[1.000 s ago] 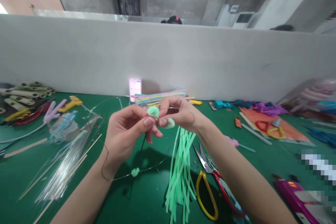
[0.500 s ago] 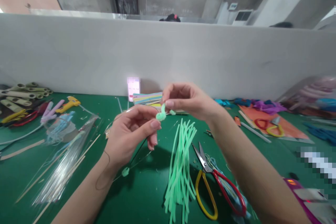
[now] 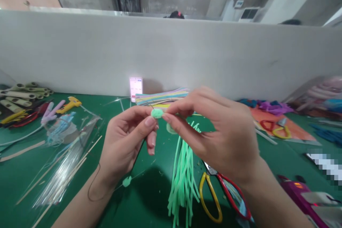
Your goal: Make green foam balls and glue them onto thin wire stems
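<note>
Between my two hands is a small mint-green coiled piece point(image 3: 157, 113). The thumb and index finger of my left hand point(image 3: 130, 133) pinch its left side. My right hand point(image 3: 213, 124) pinches its right side, and a blurred green strip hangs below those fingertips. A thin wire or thread runs by my left wrist, with a second small green piece point(image 3: 127, 181) on it. Under and beside my right hand lies a bundle of mint-green strips point(image 3: 183, 181). Scissors with one yellow and one red handle point(image 3: 211, 199) lie right of the bundle, their blades partly hidden by my right hand.
A lit phone point(image 3: 136, 88) leans on the white partition point(image 3: 107, 53), beside pastel strips point(image 3: 160, 96). At left are bamboo pieces point(image 3: 22, 95), a yellow glue gun point(image 3: 70, 105) and clear-wrapped sticks point(image 3: 61, 174). Smaller scissors point(image 3: 278, 128) rest on orange sheets at right, near a magenta device point(image 3: 299, 192).
My right hand has come lower and turned, its fingertips now at the right side of the coiled piece. The green strip is wound tighter, and my left hand has shifted slightly left.
</note>
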The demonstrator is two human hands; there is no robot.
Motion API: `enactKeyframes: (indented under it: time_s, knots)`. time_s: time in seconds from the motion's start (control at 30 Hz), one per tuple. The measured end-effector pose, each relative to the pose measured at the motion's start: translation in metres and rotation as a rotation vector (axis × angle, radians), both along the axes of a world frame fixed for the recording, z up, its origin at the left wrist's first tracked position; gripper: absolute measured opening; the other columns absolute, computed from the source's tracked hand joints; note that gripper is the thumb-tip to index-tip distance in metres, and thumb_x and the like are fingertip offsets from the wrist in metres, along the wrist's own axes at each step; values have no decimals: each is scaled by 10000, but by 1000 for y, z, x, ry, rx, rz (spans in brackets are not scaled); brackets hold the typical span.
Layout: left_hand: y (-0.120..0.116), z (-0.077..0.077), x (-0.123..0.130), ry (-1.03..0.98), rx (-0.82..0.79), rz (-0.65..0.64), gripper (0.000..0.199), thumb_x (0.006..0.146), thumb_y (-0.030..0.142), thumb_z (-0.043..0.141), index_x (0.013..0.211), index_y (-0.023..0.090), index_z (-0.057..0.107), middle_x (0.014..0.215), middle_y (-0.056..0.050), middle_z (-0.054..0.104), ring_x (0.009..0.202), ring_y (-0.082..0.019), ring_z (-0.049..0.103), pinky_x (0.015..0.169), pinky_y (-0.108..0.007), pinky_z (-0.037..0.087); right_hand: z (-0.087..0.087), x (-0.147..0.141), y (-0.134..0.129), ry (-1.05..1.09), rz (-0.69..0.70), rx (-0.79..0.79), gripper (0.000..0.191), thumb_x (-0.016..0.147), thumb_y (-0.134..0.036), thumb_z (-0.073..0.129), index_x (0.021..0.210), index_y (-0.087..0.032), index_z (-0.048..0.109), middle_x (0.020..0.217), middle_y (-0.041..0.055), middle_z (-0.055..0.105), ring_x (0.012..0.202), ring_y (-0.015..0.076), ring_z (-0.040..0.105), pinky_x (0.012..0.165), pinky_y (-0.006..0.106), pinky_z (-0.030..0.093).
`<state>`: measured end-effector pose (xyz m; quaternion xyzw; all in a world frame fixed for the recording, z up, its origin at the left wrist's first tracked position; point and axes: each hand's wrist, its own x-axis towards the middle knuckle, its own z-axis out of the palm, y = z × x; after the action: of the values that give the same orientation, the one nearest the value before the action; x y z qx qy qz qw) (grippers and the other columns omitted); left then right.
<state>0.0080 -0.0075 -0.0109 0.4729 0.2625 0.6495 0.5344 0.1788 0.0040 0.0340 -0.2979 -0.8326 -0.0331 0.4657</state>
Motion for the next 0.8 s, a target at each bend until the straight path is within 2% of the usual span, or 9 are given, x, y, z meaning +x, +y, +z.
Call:
enactKeyframes:
  time_s: [0.27, 0.47, 0.57, 0.67, 0.8]
  knots:
    - [-4, 0, 1, 14, 32, 4, 79, 840, 255, 770, 898, 205, 749, 658, 42, 647, 453, -44, 593, 360, -82, 490, -6, -8, -9, 116, -66, 29, 115, 915, -154, 654, 840, -238, 673, 773, -10, 726, 734, 154, 655, 711, 321, 520]
    - [-7, 0, 1, 55, 80, 60, 22, 895, 256, 721, 888, 236, 728, 611, 59, 643, 488, -48, 607, 454, -102, 530, -14, -13, -15, 186, -52, -43, 72, 904, -153, 679, 869, -213, 699, 808, 0, 734, 770, 151, 650, 743, 324, 531]
    - [-7, -2, 2, 51, 98, 96, 31, 908, 262, 705, 888, 244, 721, 605, 52, 652, 510, -51, 609, 456, -101, 501, -20, -20, -18, 241, -115, 10, 77, 891, -140, 689, 876, -208, 721, 838, 13, 762, 766, 171, 632, 757, 358, 523]
    - [-6, -3, 1, 60, 99, 113, 20, 889, 265, 727, 871, 262, 719, 598, 54, 643, 504, -59, 610, 432, -120, 472, -25, -28, -23, 268, -211, 102, 85, 856, -125, 713, 845, -206, 738, 797, 20, 769, 713, 186, 591, 710, 370, 503]
    - [-3, -6, -6, 61, 156, 87, 56, 860, 215, 751, 848, 262, 724, 678, 49, 692, 528, -79, 656, 455, -153, 523, -27, -32, -27, 265, -296, 181, 93, 825, -124, 731, 845, -212, 753, 738, 22, 763, 683, 203, 553, 654, 376, 471]
